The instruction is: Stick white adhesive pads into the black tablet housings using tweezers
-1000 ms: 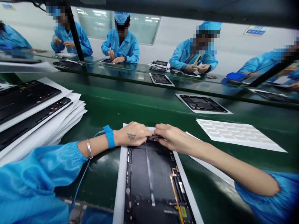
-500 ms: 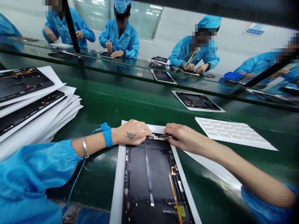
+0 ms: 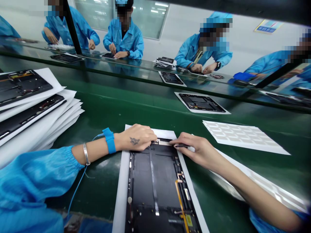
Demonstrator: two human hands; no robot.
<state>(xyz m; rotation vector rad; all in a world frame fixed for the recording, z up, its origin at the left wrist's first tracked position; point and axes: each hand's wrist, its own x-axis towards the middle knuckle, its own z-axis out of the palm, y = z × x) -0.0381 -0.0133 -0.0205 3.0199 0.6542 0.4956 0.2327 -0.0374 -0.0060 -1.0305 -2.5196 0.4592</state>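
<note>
Left hand: The left hand (image 3: 136, 137) is resting across the far end of the dark tablet housing (image 3: 142, 181), with its fingers reaching down onto a thin pale strip along the edge. Its grip is lying wide and flat, with nothing visibly held. A blue wrist strap (image 3: 109, 140) with a blue coiled cord (image 3: 77, 184) and a silver bangle (image 3: 85, 153) are circling the wrist, just above a gathered blue sleeve (image 3: 29, 187).

Right hand: The right hand (image 3: 194, 150) is pinching a slim black tool (image 3: 181, 146) in a narrow grip, and the tool's tip is pointing left, just beside the pale strip. I cannot tell exactly what kind of tool it is.

Housing: The housing is lying lengthwise on a white paper sheet (image 3: 119, 194) near the person, with an orange flex strip (image 3: 181, 200) running along its right side.

Desk left: A loose stack of white sheets (image 3: 41, 113) carrying black panels is lying on the green desk (image 3: 92, 191).

Desk right: A white sheet of pale labels (image 3: 240, 136) is lying beyond the right forearm.

Far side: Co-workers in blue smocks (image 3: 122, 35) are working at panels across the desk.
</note>
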